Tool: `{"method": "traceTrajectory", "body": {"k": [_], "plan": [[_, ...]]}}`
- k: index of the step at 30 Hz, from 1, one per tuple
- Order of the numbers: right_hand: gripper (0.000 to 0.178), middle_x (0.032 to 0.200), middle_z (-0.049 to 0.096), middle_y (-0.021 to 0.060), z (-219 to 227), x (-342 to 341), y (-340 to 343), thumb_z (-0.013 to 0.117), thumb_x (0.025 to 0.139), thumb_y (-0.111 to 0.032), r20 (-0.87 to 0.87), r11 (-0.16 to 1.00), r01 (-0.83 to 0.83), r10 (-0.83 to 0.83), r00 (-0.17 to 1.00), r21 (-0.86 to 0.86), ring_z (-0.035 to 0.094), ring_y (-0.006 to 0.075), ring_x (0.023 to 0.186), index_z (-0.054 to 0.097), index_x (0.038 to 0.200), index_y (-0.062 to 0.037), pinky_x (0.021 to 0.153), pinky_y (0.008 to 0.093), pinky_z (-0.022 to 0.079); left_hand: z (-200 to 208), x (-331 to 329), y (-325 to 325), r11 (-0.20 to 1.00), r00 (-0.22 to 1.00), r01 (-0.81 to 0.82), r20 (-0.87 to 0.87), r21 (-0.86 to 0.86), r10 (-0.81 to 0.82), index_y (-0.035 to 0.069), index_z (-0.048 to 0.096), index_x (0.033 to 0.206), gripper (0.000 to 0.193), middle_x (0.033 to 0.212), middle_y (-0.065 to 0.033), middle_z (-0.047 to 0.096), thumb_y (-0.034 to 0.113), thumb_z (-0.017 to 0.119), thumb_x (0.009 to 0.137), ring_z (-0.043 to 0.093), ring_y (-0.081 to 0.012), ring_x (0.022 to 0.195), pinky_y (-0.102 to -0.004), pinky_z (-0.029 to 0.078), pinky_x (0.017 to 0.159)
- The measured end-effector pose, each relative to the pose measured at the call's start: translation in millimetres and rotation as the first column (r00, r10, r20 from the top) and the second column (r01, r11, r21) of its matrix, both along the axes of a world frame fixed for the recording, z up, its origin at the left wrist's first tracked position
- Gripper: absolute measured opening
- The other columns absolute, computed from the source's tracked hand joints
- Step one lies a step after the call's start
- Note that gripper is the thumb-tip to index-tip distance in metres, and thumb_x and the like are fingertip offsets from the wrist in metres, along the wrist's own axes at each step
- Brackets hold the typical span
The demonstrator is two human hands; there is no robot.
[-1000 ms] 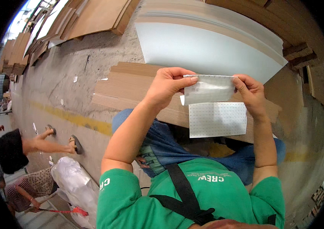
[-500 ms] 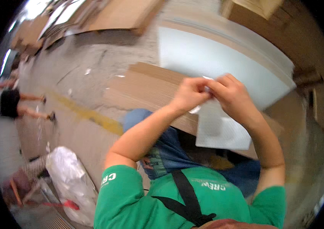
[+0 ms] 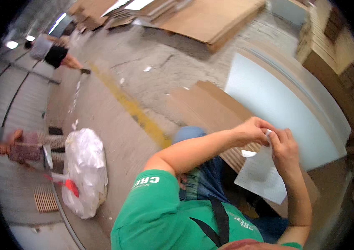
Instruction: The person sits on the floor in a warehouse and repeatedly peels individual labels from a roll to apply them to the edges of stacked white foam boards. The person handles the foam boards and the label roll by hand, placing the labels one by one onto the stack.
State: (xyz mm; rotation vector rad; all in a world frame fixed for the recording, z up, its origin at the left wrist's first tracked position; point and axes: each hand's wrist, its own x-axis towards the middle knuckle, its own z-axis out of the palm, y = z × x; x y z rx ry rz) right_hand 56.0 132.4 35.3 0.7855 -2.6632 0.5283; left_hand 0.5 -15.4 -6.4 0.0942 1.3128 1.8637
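My left hand and my right hand meet in front of me with fingers pinched. Between their fingertips is a small white piece, like a scrap of paper or a sticker; its exact kind is too small to tell. Just below my left hand shows a curled white slip. A white sheet with rows of faint marks lies under my hands. Beneath and beyond it is a stack of brown corrugated cardboard, next to a large pale-blue panel.
Flat cardboard stacks lie on the floor ahead. Brown boxes stand at the far right. A full white plastic bag sits at left, with a person beside it. Another person is farther off, beyond a yellow floor line.
My view has swung left, so my hands and the stack now appear farther right and lower. Both hands remain together, pinching. The people and white bag show more fully.
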Motion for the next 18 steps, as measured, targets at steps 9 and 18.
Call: {"method": "traceTrajectory", "body": {"k": [9, 18], "plan": [[0.016, 0.072, 0.059, 0.0033, -113, -29, 236, 0.059, 0.079, -0.014, 0.696, 0.272, 0.767, -0.322, 0.642, -0.581, 0.054, 0.0114, 0.065, 0.060, 0.087, -0.0008, 0.061, 0.0256, 0.045, 7, -2, 19, 0.955, 0.964, -0.160, -0.247, -0.248, 0.097, -0.004, 0.052, 0.110, 0.045, 0.092, -0.0129, 0.061, 0.001, 0.069, 0.068, 0.058, -0.0154, 0.082, -0.0259, 0.047, 0.075], [0.017, 0.079, 0.062, 0.0077, -214, -15, 359, 0.060, 0.077, -0.020, 0.219, 0.190, 0.968, -0.950, 0.224, -0.164, 0.059, 0.0212, 0.073, 0.060, 0.089, -0.0079, 0.064, 0.0304, 0.046, -1, 0, 21, 0.936, 0.961, -0.222, -0.223, -0.275, 0.163, -0.004, 0.053, 0.107, 0.039, 0.090, -0.0095, 0.060, -0.003, 0.066, 0.070, 0.057, -0.0133, 0.080, -0.0241, 0.045, 0.075]]}}
